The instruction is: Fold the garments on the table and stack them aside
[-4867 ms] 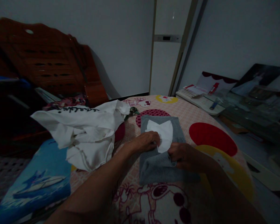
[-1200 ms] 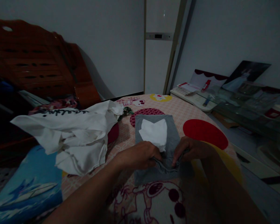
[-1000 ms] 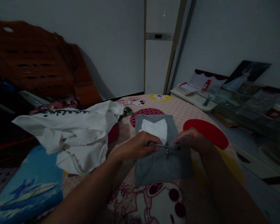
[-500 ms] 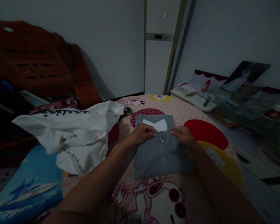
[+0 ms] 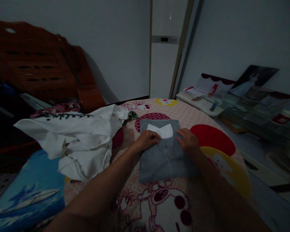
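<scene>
A grey folded garment [image 5: 157, 161] with a small zipper pull lies flat on the round table's printed cloth [image 5: 183, 109]. White material [image 5: 166, 130] shows inside its neck opening. My left hand [image 5: 148, 139] is closed at the left side of the neck edge, its fingertips pinching the grey fabric. On the other side, my right hand [image 5: 188, 141] rests with its fingers slightly apart, the tips touching the garment by the neck edge. A crumpled white garment [image 5: 87, 138] with dark lettering is heaped to the left of my left forearm.
A blue cushion-like item [image 5: 36, 190] with a surfboard print is at lower left. Behind it stands a carved wooden chair [image 5: 38, 61]. To the right is a glass-topped cabinet [image 5: 256, 112] with a cup [image 5: 285, 116], papers [image 5: 193, 92] and a framed photo [image 5: 253, 79].
The lifted neck edge of the grey garment has come down flatter, showing more white inside. My right hand's fingers have loosened and spread; my left hand has shifted slightly down.
</scene>
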